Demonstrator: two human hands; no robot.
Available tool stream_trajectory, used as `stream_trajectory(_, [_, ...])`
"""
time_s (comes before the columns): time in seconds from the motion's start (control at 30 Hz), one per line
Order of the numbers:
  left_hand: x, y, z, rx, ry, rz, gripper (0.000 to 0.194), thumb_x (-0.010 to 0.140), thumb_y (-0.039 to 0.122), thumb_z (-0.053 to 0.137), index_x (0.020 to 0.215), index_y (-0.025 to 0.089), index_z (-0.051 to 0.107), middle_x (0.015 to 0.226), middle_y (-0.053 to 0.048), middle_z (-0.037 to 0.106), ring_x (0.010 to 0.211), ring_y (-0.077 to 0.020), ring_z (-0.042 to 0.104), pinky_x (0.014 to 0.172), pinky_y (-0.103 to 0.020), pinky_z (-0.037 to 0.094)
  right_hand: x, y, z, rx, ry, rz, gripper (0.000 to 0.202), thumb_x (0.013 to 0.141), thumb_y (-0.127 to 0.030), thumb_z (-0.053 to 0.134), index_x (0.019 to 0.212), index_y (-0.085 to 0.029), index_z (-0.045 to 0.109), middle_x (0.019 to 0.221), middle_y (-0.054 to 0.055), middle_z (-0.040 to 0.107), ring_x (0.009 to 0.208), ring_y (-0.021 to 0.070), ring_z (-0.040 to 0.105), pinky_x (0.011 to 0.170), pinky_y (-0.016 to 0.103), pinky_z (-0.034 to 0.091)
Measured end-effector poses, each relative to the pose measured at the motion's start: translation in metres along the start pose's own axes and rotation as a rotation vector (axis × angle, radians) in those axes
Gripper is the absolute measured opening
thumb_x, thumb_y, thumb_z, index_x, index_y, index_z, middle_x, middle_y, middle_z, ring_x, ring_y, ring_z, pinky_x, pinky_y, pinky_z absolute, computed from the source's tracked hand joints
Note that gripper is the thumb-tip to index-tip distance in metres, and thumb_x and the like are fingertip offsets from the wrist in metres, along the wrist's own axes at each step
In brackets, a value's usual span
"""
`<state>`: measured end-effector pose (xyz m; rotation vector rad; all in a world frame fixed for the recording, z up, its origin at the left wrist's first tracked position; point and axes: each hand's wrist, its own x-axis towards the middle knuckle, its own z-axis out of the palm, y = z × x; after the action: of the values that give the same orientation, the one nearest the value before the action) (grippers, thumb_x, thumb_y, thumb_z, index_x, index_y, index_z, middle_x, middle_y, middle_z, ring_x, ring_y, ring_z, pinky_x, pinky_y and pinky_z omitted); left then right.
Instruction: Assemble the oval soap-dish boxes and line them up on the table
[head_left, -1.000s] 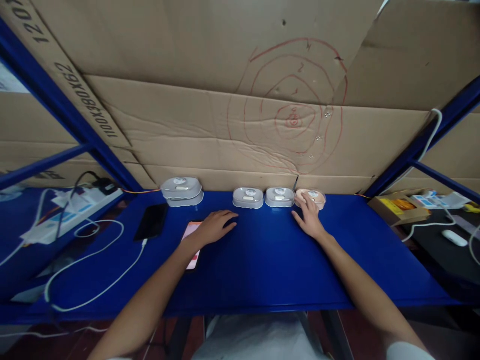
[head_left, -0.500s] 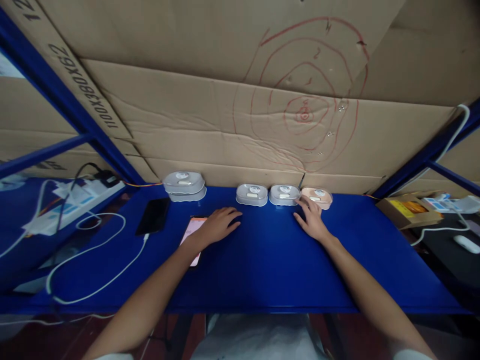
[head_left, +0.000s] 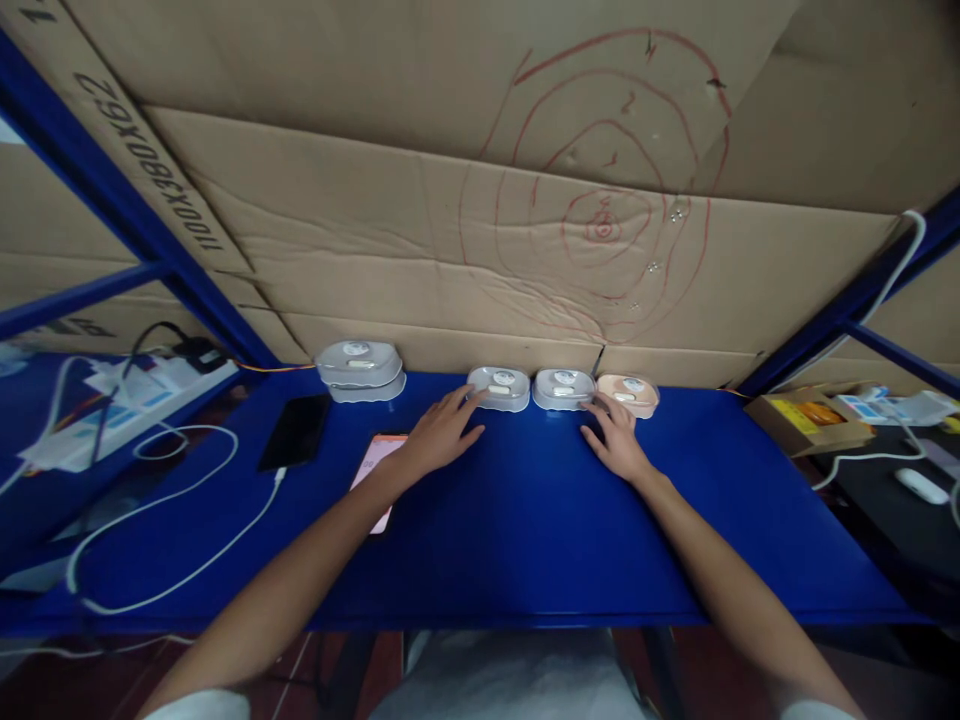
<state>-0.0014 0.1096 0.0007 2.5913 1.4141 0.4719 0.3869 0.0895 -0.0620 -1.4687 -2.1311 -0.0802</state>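
Note:
My left hand point(head_left: 445, 428) is open, its fingertips at the left side of a grey lidded plastic box point(head_left: 499, 388). My right hand point(head_left: 616, 440) is open too, fingers spread, by the gap between a second grey lidded box point(head_left: 562, 390) and a peach lidded box point(head_left: 630, 394). Its fingers cover part of the peach box's front; whether they touch it I cannot tell. Each box has a clear lid with a round white sticker. Farther left stands a stack of two grey boxes point(head_left: 360, 368). A phone with a lit pink screen point(head_left: 384, 455) lies partly under my left forearm.
A dark phone point(head_left: 296, 432) is plugged into a white cable point(head_left: 247, 545) looped on the blue table point(head_left: 525, 540). At left lies a power strip point(head_left: 127, 420). A cardboard box point(head_left: 810, 420) and a white mouse point(head_left: 921, 486) are at right. Cardboard point(head_left: 360, 220) walls the back.
My left hand has moved forward to the left grey box, fingers reaching its edge. My right hand stays by the peach box, nearly unmoved. The view has shifted slightly.

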Motion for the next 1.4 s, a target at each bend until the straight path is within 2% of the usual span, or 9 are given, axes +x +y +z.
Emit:
stream_trajectory(0.13, [0.029, -0.003, -0.001, -0.016, -0.008, 0.054, 0.070, 0.104, 0.035, 0.053, 0.168, 0.021, 0.028, 0.180, -0.019, 0.019, 0.164, -0.0400, 0.025, 0.126, -0.060, 0.033, 0.001, 0.000, 0.000, 0.013, 0.005, 0.000, 0.046, 0.108, -0.045, 0.047, 0.147, -0.025, 0.058, 0.161, 0.019, 0.047, 0.151, 0.0376, 0.044, 0.119, 0.062, 0.037])
stream_trajectory(0.27, [0.038, -0.001, 0.000, -0.047, -0.044, 0.093, 0.069, 0.099, 0.033, 0.062, 0.164, 0.022, 0.039, 0.175, -0.018, 0.033, 0.161, -0.0416, 0.030, 0.126, -0.061, 0.033, 0.001, -0.004, -0.007, 0.037, 0.003, -0.019, 0.045, 0.108, -0.044, 0.047, 0.148, -0.024, 0.058, 0.160, 0.020, 0.047, 0.152, 0.0395, 0.043, 0.120, 0.065, 0.037])
stream_trajectory(0.43, [-0.003, 0.027, 0.001, -0.108, -0.041, 0.174, 0.054, 0.102, 0.032, 0.063, 0.155, 0.030, 0.054, 0.162, -0.012, 0.052, 0.151, -0.0369, 0.043, 0.122, -0.058, 0.037, -0.004, -0.049, -0.020, 0.094, -0.046, -0.111, 0.052, 0.109, -0.048, 0.051, 0.157, -0.030, 0.048, 0.165, 0.015, 0.044, 0.154, 0.0354, 0.042, 0.122, 0.060, 0.040])
stream_trajectory(0.57, [-0.031, 0.045, 0.003, -0.177, -0.056, 0.217, 0.054, 0.098, 0.031, 0.071, 0.151, 0.036, 0.058, 0.153, -0.009, 0.057, 0.139, -0.0340, 0.053, 0.116, -0.054, 0.043, -0.008, -0.097, -0.014, 0.224, -0.231, -0.280, 0.085, 0.099, -0.060, 0.068, 0.168, -0.030, 0.029, 0.174, 0.015, 0.032, 0.161, 0.0374, 0.030, 0.126, 0.059, 0.039])
stream_trajectory(0.63, [-0.035, 0.045, 0.004, -0.209, -0.054, 0.204, 0.059, 0.096, 0.033, 0.075, 0.152, 0.035, 0.056, 0.152, -0.010, 0.056, 0.138, -0.0342, 0.054, 0.117, -0.054, 0.042, -0.007, -0.109, -0.007, 0.277, -0.293, -0.308, 0.085, 0.100, -0.054, 0.068, 0.170, -0.029, 0.026, 0.175, 0.016, 0.029, 0.164, 0.0392, 0.022, 0.127, 0.064, 0.035])
stream_trajectory(0.8, [-0.037, 0.028, 0.009, -0.275, -0.021, 0.130, 0.076, 0.096, 0.040, 0.074, 0.163, 0.029, 0.040, 0.166, -0.018, 0.041, 0.153, -0.0413, 0.042, 0.122, -0.063, 0.038, -0.007, -0.102, 0.005, 0.324, -0.265, -0.303, 0.072, 0.104, -0.044, 0.064, 0.167, -0.029, 0.033, 0.173, 0.015, 0.031, 0.163, 0.0364, 0.022, 0.129, 0.064, 0.033])
stream_trajectory(0.93, [-0.042, 0.020, 0.014, -0.320, -0.036, 0.127, 0.087, 0.095, 0.044, 0.076, 0.167, 0.029, 0.030, 0.167, -0.018, 0.045, 0.152, -0.0380, 0.047, 0.121, -0.057, 0.043, -0.008, -0.095, 0.004, 0.328, -0.256, -0.325, 0.071, 0.103, -0.046, 0.066, 0.166, -0.030, 0.036, 0.172, 0.016, 0.034, 0.162, 0.0363, 0.026, 0.128, 0.063, 0.035])
stream_trajectory(1.17, [-0.048, 0.026, 0.030, -0.356, -0.056, 0.131, 0.090, 0.095, 0.036, 0.077, 0.169, 0.033, 0.026, 0.171, -0.016, 0.041, 0.155, -0.0380, 0.043, 0.123, -0.058, 0.040, -0.009, -0.098, -0.003, 0.320, -0.265, -0.374, 0.068, 0.105, -0.048, 0.063, 0.166, -0.030, 0.038, 0.171, 0.015, 0.037, 0.162, 0.0360, 0.025, 0.128, 0.062, 0.036])
stream_trajectory(1.4, [-0.049, 0.025, 0.022, -0.361, -0.077, 0.106, 0.098, 0.090, 0.031, 0.082, 0.168, 0.035, 0.023, 0.167, -0.017, 0.045, 0.151, -0.0378, 0.048, 0.120, -0.059, 0.044, -0.008, -0.102, -0.010, 0.288, -0.262, -0.392, 0.066, 0.105, -0.048, 0.062, 0.165, -0.031, 0.040, 0.171, 0.013, 0.040, 0.161, 0.0352, 0.029, 0.126, 0.059, 0.042])
